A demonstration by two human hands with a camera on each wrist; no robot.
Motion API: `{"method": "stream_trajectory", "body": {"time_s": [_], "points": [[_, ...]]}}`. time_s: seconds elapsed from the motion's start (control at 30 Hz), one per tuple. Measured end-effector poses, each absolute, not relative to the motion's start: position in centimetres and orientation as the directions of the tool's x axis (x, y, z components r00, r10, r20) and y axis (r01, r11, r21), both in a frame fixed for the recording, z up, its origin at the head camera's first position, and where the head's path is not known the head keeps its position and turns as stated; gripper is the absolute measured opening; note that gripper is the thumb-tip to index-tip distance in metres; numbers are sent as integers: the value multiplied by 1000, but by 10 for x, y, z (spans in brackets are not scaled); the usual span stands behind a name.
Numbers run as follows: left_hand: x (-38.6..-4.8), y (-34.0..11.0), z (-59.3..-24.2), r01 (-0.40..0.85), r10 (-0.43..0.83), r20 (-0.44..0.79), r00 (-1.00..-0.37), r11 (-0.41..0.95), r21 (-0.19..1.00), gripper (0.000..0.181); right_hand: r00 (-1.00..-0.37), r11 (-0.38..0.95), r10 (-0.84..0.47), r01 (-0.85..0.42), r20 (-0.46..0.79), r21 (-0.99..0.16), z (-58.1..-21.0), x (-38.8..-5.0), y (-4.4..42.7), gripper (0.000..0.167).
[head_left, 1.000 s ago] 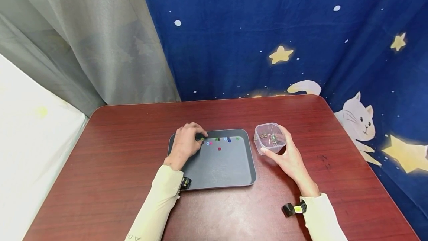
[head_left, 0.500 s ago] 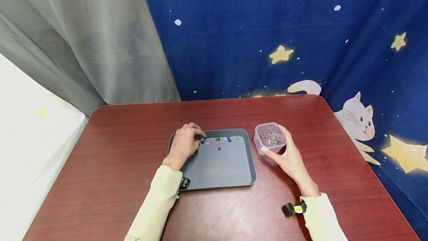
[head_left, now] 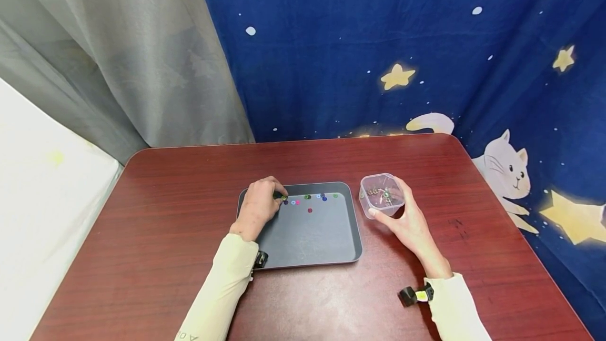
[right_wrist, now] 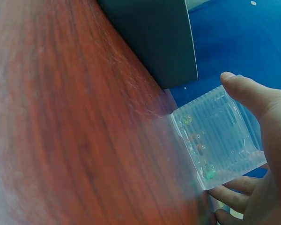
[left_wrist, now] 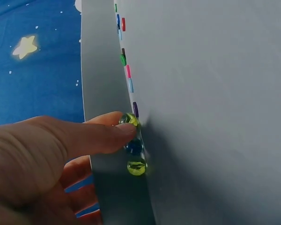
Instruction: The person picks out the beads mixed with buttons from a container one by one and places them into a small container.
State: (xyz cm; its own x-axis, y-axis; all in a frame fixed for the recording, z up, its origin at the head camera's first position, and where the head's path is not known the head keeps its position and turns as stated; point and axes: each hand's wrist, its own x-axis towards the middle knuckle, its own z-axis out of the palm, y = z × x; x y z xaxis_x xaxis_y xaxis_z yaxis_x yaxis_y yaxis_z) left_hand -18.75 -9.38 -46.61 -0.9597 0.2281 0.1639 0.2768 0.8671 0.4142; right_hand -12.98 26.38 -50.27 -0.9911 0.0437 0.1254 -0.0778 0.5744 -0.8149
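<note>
My left hand (head_left: 258, 205) is over the far left corner of a grey tray (head_left: 310, 241). In the left wrist view its thumb and forefinger pinch a yellow-green glass marble (left_wrist: 129, 119) against the tray wall. A blue marble (left_wrist: 134, 146) and another yellow-green marble (left_wrist: 136, 167) lie just beside it, below the thumb. My right hand (head_left: 411, 224) grips a clear plastic box (head_left: 382, 196) at the tray's right, thumb on the near side and fingers round the far right. Several marbles, one a green marble (right_wrist: 209, 172), lie inside the box.
Along the tray's far wall lie several small coloured discs like buttons, among them a pink disc (head_left: 298, 202) and a green disc (head_left: 335, 195). A dark red disc (head_left: 310, 210) lies nearer. The reddish wooden table (head_left: 189, 183) ends at a blue curtain (head_left: 322, 67).
The left forefinger has drawn in toward the thumb, closing onto the marble, and the hand has shifted slightly left. My right hand and the box have stayed in place.
</note>
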Motion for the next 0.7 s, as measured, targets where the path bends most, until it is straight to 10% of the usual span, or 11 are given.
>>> {"method": "stream_trajectory", "body": {"time_s": [0.7], "points": [[-188, -93, -468, 276, 229, 165, -959, 883, 380, 8, -992, 590, 45, -67, 116, -805, -499, -128, 263, 104]]}}
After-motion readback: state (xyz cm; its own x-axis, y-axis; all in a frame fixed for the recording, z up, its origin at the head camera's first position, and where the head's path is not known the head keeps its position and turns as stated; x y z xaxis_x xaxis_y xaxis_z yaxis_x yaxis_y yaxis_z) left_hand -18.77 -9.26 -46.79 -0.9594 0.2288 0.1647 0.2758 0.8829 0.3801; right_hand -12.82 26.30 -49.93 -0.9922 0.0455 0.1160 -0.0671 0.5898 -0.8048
